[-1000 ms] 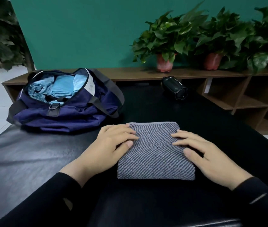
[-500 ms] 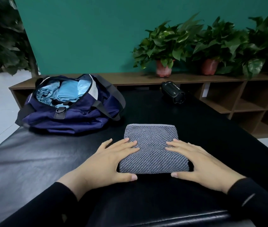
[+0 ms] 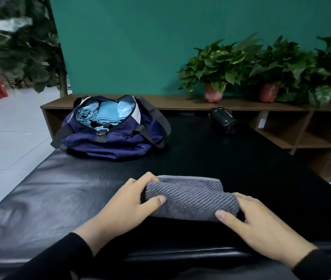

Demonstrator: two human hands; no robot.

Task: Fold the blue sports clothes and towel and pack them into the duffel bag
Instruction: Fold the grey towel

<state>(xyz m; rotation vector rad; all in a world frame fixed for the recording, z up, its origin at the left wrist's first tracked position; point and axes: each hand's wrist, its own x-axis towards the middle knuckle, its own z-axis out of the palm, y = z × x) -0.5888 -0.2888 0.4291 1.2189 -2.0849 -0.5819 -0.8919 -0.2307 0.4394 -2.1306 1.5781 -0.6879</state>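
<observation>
We see a black padded bench [image 3: 39,199] filling most of the view. Behind it stands a teal wall [image 3: 140,37], and below that a low wooden shelf unit [image 3: 180,104] runs along the far edge and turns down the right side with open cubbies. Potted plants [image 3: 217,65] sit on top of the shelf at right. More foliage shows at far left, blurred.

The navy duffel bag [image 3: 116,142] lies on the bench at far left, unzipped, mouth facing us. Light blue clothes [image 3: 104,114] are packed inside, folded side by side. The straps hang loose over its right end.

The grey striped towel [image 3: 190,201] is on the bench near us, well apart from the bag — folded into a thick bundle, near edge raised off the surface.

The left hand [image 3: 128,207] grips the towel's left end, thumb on top, fingers curled around the far side. The right hand [image 3: 261,225] clasps the right end, thumb against the near edge; its fingers tuck behind the roll, mostly hidden. Black sleeves cover both wrists.

A black camcorder [image 3: 224,120] lies on the bench by the shelf — apart from everything else.
</observation>
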